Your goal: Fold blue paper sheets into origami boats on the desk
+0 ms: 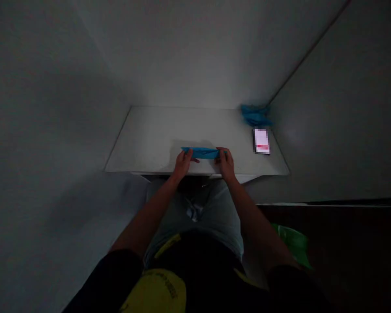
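A folded blue strip [203, 153], thin and creased like plastic film or cloth, is held level above the front part of the white tabletop [156, 130]. My left hand [183, 161] pinches its left end between thumb and fingers. At the other end, my right hand [226, 161] grips it the same way. The strip is stretched between the two hands, with a shadow on the tabletop behind it. Its exact kind is hard to make out in the dim light.
Crumpled blue material [256, 115] lies in the back right corner of the tabletop. In front of it is a phone [261, 141] with a lit, blurred screen. Walls border the back and sides. A green container [293, 243] stands low on the right.
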Tool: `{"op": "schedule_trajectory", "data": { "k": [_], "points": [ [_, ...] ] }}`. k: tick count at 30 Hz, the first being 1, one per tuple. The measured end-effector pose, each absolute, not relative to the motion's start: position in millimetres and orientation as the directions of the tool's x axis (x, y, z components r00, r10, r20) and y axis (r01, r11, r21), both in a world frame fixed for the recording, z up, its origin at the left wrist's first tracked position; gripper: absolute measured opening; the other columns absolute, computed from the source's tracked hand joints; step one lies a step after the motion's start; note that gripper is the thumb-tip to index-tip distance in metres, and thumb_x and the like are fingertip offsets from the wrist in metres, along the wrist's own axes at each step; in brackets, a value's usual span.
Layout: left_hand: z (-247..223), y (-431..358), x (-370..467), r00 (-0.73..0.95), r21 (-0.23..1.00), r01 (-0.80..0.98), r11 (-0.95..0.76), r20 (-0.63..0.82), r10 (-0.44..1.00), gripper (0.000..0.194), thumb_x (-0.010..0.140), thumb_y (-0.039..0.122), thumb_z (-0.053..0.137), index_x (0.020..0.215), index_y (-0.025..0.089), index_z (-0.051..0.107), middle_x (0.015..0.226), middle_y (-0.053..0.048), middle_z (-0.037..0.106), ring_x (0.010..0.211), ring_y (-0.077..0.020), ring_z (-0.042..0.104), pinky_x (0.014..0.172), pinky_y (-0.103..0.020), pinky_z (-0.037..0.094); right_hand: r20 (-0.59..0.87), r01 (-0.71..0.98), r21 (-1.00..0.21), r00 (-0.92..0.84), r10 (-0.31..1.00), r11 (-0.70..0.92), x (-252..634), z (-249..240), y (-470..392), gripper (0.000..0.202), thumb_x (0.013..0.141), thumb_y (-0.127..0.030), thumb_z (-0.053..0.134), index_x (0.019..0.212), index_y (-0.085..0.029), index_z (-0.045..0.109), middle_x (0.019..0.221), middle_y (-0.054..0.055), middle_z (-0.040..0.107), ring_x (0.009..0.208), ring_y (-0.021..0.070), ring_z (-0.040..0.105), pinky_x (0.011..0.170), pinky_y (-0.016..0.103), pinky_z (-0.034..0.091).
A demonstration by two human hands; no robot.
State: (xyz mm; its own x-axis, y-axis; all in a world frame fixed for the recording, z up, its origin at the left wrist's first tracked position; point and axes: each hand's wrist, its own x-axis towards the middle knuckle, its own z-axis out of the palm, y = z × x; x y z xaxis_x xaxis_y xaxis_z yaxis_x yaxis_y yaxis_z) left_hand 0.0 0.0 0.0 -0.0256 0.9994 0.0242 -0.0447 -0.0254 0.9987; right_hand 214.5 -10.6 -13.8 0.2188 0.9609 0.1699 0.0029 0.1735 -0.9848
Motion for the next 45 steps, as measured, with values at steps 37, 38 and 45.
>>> {"op": "schedule_trajectory", "data": {
  "k": [37,38,45],
  "points": [
    [-9.7,7.4,-1.3,0.113,0.994,0.05,-0.098,0.092,0.989,0.065,0.096,0.08,0.058,0.112,0.019,0.071,0.1,-0.007,0.07,0.066,-0.0127,0.064,0.052,-0.025,0.058,0.123,0.695,-0.689,0.39,0.912,-0.205,398.3,34.3,86.4,0.039,0.094,-0.021,0.07,0.131,-0.015,0.08,0.134,0.015,0.08,0.116,0.0274,0.077,0.111,0.042,0.058],
    [-9.8,6.9,-1.6,0.115,0.994,0.056,-0.098,0.091,0.989,0.063,0.097,0.079,0.059,0.112,0.019,0.072,0.098,-0.006,0.07,0.066,-0.0128,0.064,0.052,-0.025,0.057,0.115,0.691,-0.69,0.397,0.91,-0.215,400.0,34.7,92.5,0.04,0.094,-0.02,0.07,0.133,-0.015,0.079,0.133,0.016,0.08,0.116,0.0277,0.078,0.11,0.041,0.059],
    [-5.2,4.1,-2.0,0.117,0.99,0.102,-0.095,0.083,0.99,0.058,0.097,0.074,0.06,0.11,0.019,0.073,0.092,-0.005,0.07,0.065,-0.0131,0.064,0.054,-0.025,0.057,0.142,0.689,-0.709,0.351,0.925,-0.153,394.2,35.8,111.3,0.039,0.092,-0.015,0.068,0.13,-0.014,0.078,0.126,0.015,0.081,0.104,0.0252,0.078,0.1,0.039,0.063]
  ]
}}
